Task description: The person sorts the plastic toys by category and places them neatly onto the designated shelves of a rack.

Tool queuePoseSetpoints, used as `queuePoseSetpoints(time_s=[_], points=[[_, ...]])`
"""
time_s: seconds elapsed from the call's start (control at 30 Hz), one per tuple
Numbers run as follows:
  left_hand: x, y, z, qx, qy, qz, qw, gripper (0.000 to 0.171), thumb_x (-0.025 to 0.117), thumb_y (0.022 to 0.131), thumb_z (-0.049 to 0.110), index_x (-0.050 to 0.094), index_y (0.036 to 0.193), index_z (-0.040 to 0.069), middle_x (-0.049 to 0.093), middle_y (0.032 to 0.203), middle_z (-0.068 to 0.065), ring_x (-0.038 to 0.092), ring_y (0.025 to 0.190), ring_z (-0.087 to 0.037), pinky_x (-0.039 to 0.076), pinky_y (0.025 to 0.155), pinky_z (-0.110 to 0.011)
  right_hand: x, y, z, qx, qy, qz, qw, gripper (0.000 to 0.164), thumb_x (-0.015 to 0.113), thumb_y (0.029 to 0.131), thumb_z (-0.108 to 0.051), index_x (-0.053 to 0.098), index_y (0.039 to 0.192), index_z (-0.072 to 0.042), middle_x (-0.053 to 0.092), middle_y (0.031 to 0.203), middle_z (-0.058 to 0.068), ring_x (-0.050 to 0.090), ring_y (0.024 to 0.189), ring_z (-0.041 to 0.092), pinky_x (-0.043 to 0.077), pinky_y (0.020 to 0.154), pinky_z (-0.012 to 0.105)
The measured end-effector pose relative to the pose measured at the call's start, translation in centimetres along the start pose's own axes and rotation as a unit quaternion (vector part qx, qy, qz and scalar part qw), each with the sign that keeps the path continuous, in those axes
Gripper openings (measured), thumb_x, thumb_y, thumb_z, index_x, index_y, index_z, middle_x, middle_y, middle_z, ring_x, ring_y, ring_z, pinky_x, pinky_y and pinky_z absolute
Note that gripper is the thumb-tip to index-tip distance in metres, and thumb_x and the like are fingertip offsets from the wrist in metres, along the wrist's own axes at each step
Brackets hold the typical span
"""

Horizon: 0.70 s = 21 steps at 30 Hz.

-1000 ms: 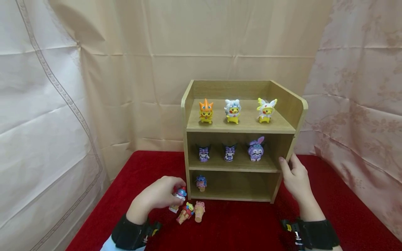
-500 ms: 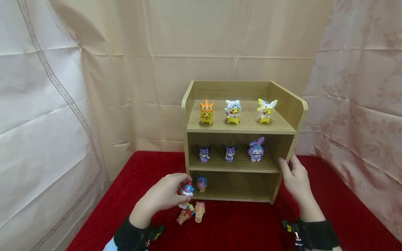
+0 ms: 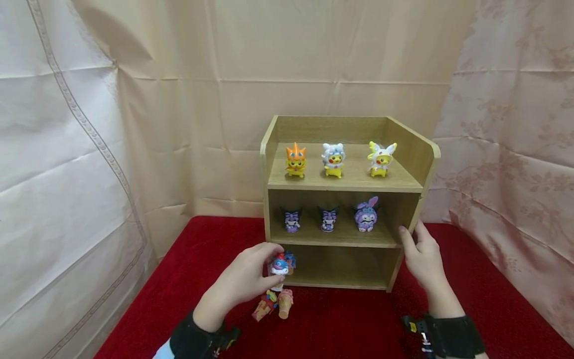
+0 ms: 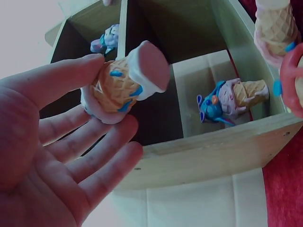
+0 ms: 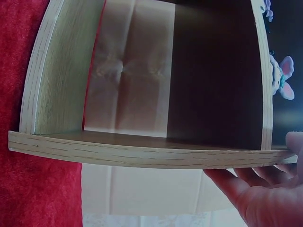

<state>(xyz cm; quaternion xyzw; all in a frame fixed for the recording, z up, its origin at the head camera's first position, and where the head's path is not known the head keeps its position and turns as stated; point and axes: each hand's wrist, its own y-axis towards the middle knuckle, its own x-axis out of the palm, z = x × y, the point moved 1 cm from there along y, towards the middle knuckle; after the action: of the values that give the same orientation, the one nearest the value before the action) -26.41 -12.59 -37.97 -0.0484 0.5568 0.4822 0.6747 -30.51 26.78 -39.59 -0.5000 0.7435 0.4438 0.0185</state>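
Note:
My left hand [image 3: 245, 275] pinches an ice-cream-cone figurine [image 3: 280, 266] between thumb and fingers, at the bottom left opening of the wooden shelf [image 3: 354, 266]. In the left wrist view the held cone's waffle body [image 4: 112, 90] is tilted, its white-rimmed base facing up and right. A blue-headed cone figurine [image 4: 227, 100] stands in the bottom compartment, partly covered by the held one in the head view. My right hand [image 3: 421, 257] grips the shelf's right side panel, thumb at the front edge. A pink cone figurine [image 3: 285, 303] and a red one [image 3: 264, 306] lie before the shelf.
Three yellow figurines, the middle one [image 3: 333, 160] in a pale blue hood, stand on the top tier. Three purple figurines, one with rabbit ears [image 3: 365, 215], occupy the middle tier. A red cloth [image 3: 341, 324] lies under everything, with curtains [image 3: 224, 109] behind.
My left hand has lifted the cone figurine from beside the others and carried it right and up to the bottom compartment. The right hand has stayed on the side panel.

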Motion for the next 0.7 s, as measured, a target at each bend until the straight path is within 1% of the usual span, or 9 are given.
queuePoseSetpoints(time_s=[0.07,0.13,0.2,0.27,0.37,0.43,0.5,0.6,0.7], points=[[0.2,-0.1,0.2,0.006,-0.001,0.005,1.0,0.048,0.081,0.078,0.025,0.059,0.119,0.015,0.058,0.102,0.006,0.055,0.078,-0.009,0.052,0.063,-0.02,0.0,-0.1,0.0,0.001,-0.002,0.001,1.0,0.034,0.047,0.102,-0.025,0.051,0.128,-0.005,0.064,0.108,0.017,0.058,0.095,0.024,0.048,0.072,0.022],[0.5,-0.1,0.4,0.015,0.0,0.012,0.9998,0.05,0.082,0.077,0.025,0.06,0.121,0.016,0.059,0.103,0.005,0.055,0.077,-0.008,0.051,0.061,-0.019,0.0,-0.1,0.1,0.002,-0.002,0.0,1.0,0.033,0.048,0.102,-0.025,0.052,0.128,-0.005,0.064,0.107,0.016,0.058,0.094,0.023,0.046,0.071,0.017],[0.8,-0.1,0.5,0.027,0.005,0.023,0.9993,0.05,0.082,0.077,0.027,0.061,0.121,0.017,0.059,0.101,0.006,0.054,0.075,-0.007,0.051,0.059,-0.017,-0.1,-0.2,0.1,0.002,-0.002,-0.001,1.0,0.033,0.048,0.102,-0.026,0.052,0.127,-0.005,0.064,0.107,0.016,0.057,0.094,0.022,0.045,0.07,0.016],[1.2,0.1,0.5,0.044,0.005,0.036,0.9984,0.05,0.083,0.076,0.029,0.063,0.119,0.015,0.059,0.101,0.005,0.053,0.075,-0.005,0.05,0.058,-0.015,-0.2,-0.2,0.0,0.003,-0.003,0.002,1.0,0.033,0.048,0.102,-0.026,0.052,0.127,-0.005,0.064,0.107,0.015,0.057,0.094,0.02,0.044,0.071,0.015],[1.7,0.3,0.6,0.064,0.004,0.047,0.9968,0.05,0.084,0.074,0.031,0.064,0.118,0.015,0.06,0.101,0.005,0.053,0.075,-0.004,0.05,0.06,-0.013,-0.2,-0.3,0.0,0.005,-0.003,0.007,1.0,0.032,0.048,0.102,-0.026,0.053,0.126,-0.005,0.064,0.107,0.015,0.056,0.094,0.017,0.043,0.071,0.014],[2.0,0.4,0.7,0.072,0.004,0.05,0.9961,0.051,0.084,0.074,0.031,0.064,0.117,0.014,0.061,0.101,0.004,0.054,0.077,-0.004,0.052,0.063,-0.015,-0.2,-0.3,0.0,0.006,-0.002,0.008,1.0,0.032,0.049,0.102,-0.025,0.053,0.127,-0.005,0.064,0.108,0.015,0.056,0.094,0.015,0.043,0.071,0.014],[2.2,0.5,0.8,0.072,0.005,0.049,0.9962,0.05,0.084,0.074,0.03,0.064,0.117,0.015,0.061,0.101,0.004,0.055,0.078,-0.005,0.054,0.065,-0.018,-0.2,-0.2,0.0,0.005,0.002,0.005,1.0,0.033,0.048,0.102,-0.025,0.052,0.129,-0.006,0.063,0.109,0.015,0.056,0.094,0.015,0.043,0.071,0.013],[2.5,0.5,1.0,0.063,0.012,0.045,0.9969,0.049,0.083,0.075,0.028,0.063,0.118,0.015,0.061,0.103,0.004,0.056,0.081,-0.004,0.056,0.067,-0.023,0.0,-0.1,0.0,0.003,0.003,0.003,1.0,0.034,0.048,0.102,-0.025,0.052,0.129,-0.005,0.063,0.109,0.015,0.057,0.094,0.018,0.044,0.071,0.014],[2.7,0.7,1.2,0.05,0.024,0.039,0.9977,0.047,0.081,0.077,0.027,0.061,0.117,0.014,0.06,0.105,0.004,0.056,0.083,-0.003,0.055,0.069,-0.022,0.0,0.1,0.1,0.001,0.002,0.0,1.0,0.034,0.047,0.102,-0.026,0.052,0.128,-0.005,0.063,0.109,0.015,0.057,0.095,0.021,0.044,0.071,0.016]])
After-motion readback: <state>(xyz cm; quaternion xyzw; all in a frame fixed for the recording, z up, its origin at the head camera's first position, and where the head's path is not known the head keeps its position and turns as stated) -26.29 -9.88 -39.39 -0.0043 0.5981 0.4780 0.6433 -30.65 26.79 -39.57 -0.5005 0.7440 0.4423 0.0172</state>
